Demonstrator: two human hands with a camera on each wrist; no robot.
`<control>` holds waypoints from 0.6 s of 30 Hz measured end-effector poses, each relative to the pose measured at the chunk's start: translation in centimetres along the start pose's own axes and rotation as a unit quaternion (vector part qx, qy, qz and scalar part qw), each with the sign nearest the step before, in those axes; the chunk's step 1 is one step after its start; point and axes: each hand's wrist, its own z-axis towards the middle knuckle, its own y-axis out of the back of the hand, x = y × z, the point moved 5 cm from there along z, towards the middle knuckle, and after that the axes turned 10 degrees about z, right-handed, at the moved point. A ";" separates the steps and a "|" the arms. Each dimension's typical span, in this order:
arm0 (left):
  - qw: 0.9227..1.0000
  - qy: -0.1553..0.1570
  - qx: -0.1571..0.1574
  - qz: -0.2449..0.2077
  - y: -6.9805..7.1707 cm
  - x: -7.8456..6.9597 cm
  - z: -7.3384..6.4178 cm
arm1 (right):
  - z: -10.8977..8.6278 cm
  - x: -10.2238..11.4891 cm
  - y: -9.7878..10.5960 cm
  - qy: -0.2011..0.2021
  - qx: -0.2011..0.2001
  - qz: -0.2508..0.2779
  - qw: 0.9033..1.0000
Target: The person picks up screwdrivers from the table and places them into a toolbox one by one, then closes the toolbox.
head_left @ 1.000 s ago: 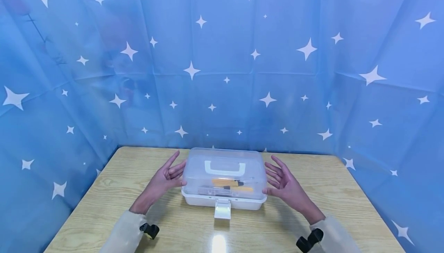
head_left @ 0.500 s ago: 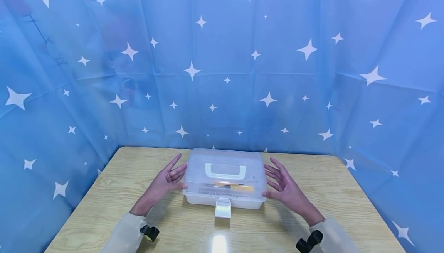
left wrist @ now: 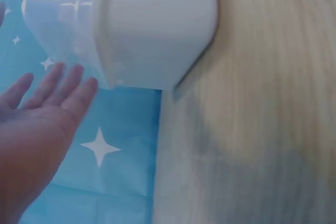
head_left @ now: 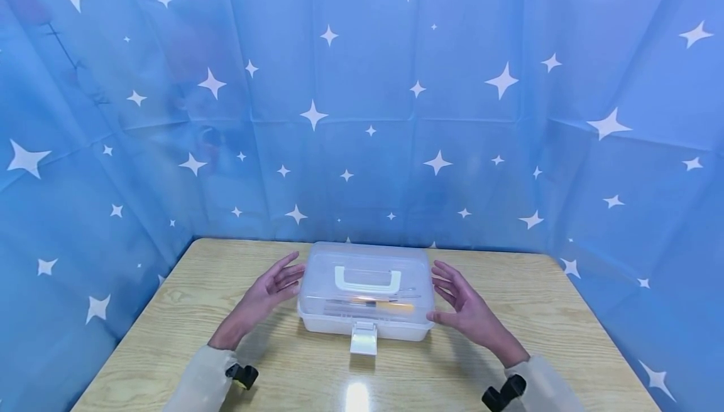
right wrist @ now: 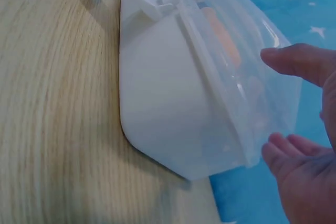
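Note:
A plastic storage box stands on the table with its clear lid down over the white base. On the lid is a white carry handle; the front latch sticks out, unfastened. Through the plastic, an orange-handled item and some thin pieces show inside. My left hand is beside the box's left end, fingers extended and holding nothing. At the opposite end, my right hand has its fingers spread around the lid's corner, thumb near the front edge, without gripping it.
The wood-grain table extends to both sides of the box. A blue curtain with white stars hangs behind the table and along both sides. Each wrist wears a black camera.
The lid has come down a little onto the base, covering its white rim. My left thumb has drawn back from the lid's front corner. The right hand has barely moved.

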 end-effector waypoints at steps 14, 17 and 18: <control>0.977 -0.076 -0.048 0.192 -1.5 -3.8 1.9 | 0.9 3.0 -1.8 0.035 0.014 -0.210 0.977; 0.965 -0.099 -0.048 0.239 -2.3 -4.7 2.3 | 1.3 3.7 -2.6 0.052 0.033 -0.234 0.970; 0.961 -0.105 -0.045 0.250 -2.5 -5.1 2.5 | 1.5 3.9 -2.9 0.055 0.040 -0.241 0.968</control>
